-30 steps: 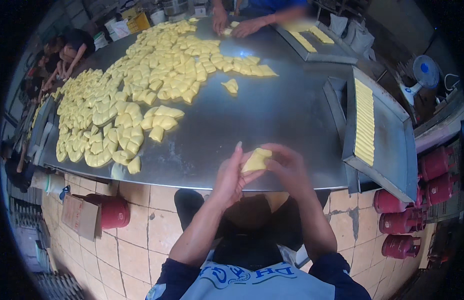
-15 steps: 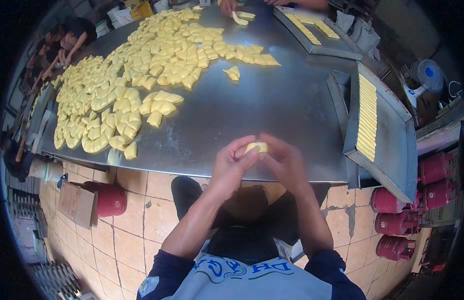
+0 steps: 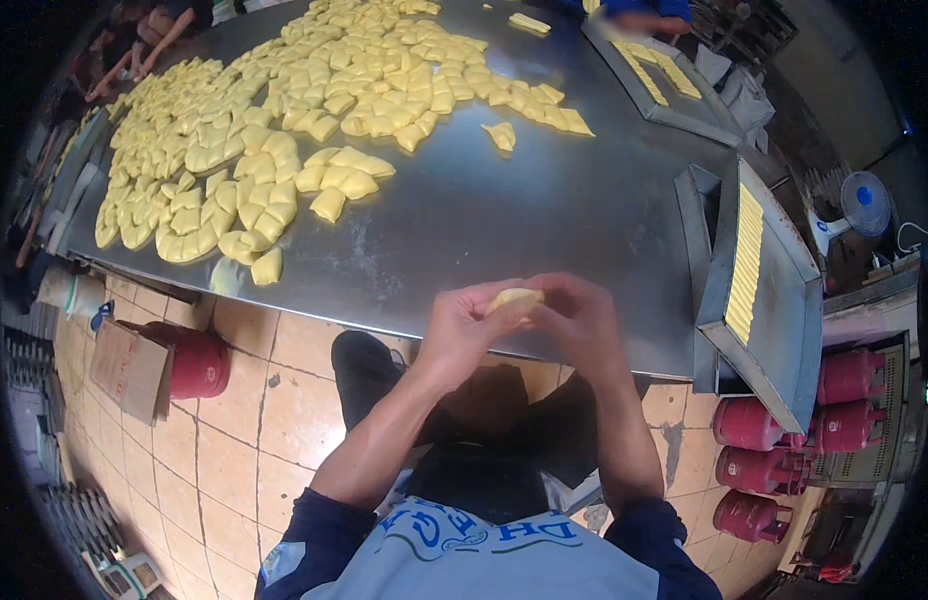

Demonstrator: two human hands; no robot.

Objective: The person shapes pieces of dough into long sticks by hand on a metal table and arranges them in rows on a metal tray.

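My left hand (image 3: 460, 331) and my right hand (image 3: 577, 320) meet just above the near edge of the steel table (image 3: 514, 210), fingers curled round a small yellow dough piece (image 3: 516, 298), pinched between them and mostly hidden. A big spread of cut yellow dough pieces (image 3: 244, 150) covers the table's far and left part, with a single loose piece (image 3: 502, 137) apart from it. On the right, a tilted metal tray (image 3: 801, 290) holds a row of ridged dough strips (image 3: 743, 260).
Another tray (image 3: 729, 128) with strips lies at the far right beside a co-worker's blue sleeve (image 3: 669, 15); another person (image 3: 169, 30) works at the far left. Around are a white fan (image 3: 864, 200), red gas cylinders (image 3: 747, 470) and a folded cardboard box (image 3: 129, 370) on the floor.
The dough between my hands was a flat, visible piece and is now enclosed by my fingers. The co-worker's hands have left the far dough strip. The view has shifted slightly.
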